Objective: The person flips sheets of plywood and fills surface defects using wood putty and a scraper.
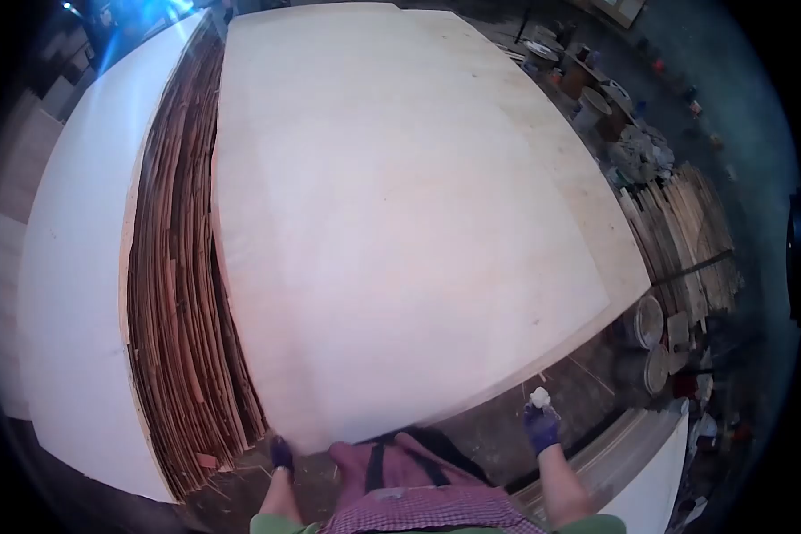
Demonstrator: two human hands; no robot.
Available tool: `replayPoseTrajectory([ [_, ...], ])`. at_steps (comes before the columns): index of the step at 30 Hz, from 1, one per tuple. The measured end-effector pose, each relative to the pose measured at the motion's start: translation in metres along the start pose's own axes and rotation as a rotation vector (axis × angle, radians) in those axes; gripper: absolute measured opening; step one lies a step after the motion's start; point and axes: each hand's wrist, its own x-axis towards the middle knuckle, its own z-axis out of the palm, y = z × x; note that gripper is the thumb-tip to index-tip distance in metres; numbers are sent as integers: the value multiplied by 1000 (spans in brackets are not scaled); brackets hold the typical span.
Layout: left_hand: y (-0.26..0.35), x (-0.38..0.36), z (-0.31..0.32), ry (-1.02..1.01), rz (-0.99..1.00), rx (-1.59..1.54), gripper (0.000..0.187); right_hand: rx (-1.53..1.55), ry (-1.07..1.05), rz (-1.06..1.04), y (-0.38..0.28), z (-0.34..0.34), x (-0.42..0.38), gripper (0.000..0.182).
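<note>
A large pale wood sheet (400, 222), thin like plywood or veneer, lies on a stack in front of me. My left hand (281, 453), in a dark purple glove, is right at the near left corner of this sheet; its fingers are too dark to make out. Off the sheet's near edge, to the right, my right hand (541, 429) wears the same kind of glove. Its fingers are closed around a small white lump (540, 398), whose exact kind I cannot tell.
Left of the sheet stands a tall stack of reddish-brown veneer layers (182, 267), with another pale sheet (80, 240) beyond it. Round buckets (647, 322) and bundled wood strips (685, 231) stand at the right. Close by my right arm is a further pale panel (645, 485).
</note>
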Motion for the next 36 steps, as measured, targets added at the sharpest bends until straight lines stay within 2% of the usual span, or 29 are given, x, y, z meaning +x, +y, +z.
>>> replayPoseTrajectory([
  [3,-11,-62,-32,40,-235,-432,34,-25,-31,-11,-3,-75,101,33],
  [4,-21,-87,-55,-1,-352,-709,31,-39,-72,-123,-10,-13,96,34],
  [5,-35,-110,-77,-28,-477,-992,28,-61,-114,-73,-15,1,107,34],
  [7,-59,-164,-177,270,-606,-1391,26,-20,-235,-5,-22,16,126,39],
  [9,-73,-198,-231,435,-607,-1342,27,-77,-218,5,-35,35,130,51],
  [10,-78,-212,-253,450,-659,-1351,27,-142,-284,12,-40,37,127,52],
  [12,-80,-226,-296,686,-644,-1216,26,-216,-383,22,-53,40,127,54],
  [14,-82,-234,-320,646,-743,-1217,26,-216,-433,33,-59,44,133,55],
  [15,-82,-236,-327,601,-782,-1216,25,-859,-366,-310,-58,41,136,53],
  [17,-83,-242,-331,490,-816,-1278,25,-264,-472,12,-59,33,146,53],
  [18,-84,-241,-307,525,-800,-1291,25,-288,-511,23,-51,38,140,53],
  [19,-83,-231,-287,563,-783,-1302,25,-351,-371,74,-50,57,116,53],
  [21,-90,-214,-257,560,-895,-1273,26,-476,-87,139,-43,95,65,54],
  [24,-111,-184,-204,524,-958,-1339,28,-681,-174,51,-30,101,27,59],
  [27,-126,-163,-178,508,-994,-1366,29,-615,-84,-34,-29,144,-18,62],
  [31,-112,-121,-110,461,-854,-1449,33,-870,-265,-295,-71,189,-91,55],
  [32,-109,-123,-112,487,-849,-1504,34,-923,-313,-366,-75,201,-107,54],
  [33,-103,-126,-118,511,-839,-1562,36,-1580,-639,-1036,-93,193,-116,52],
  [34,-93,-116,-109,456,-843,-1579,36,-1909,-1283,-1643,-142,207,-114,52],
  [35,-83,-106,-100,398,-841,-1596,37,-2109,-665,-1408,-93,262,-229,45],
  [36,-79,-107,-102,419,-828,-1650,37,-2044,-522,-1386,-79,288,-279,45],
])
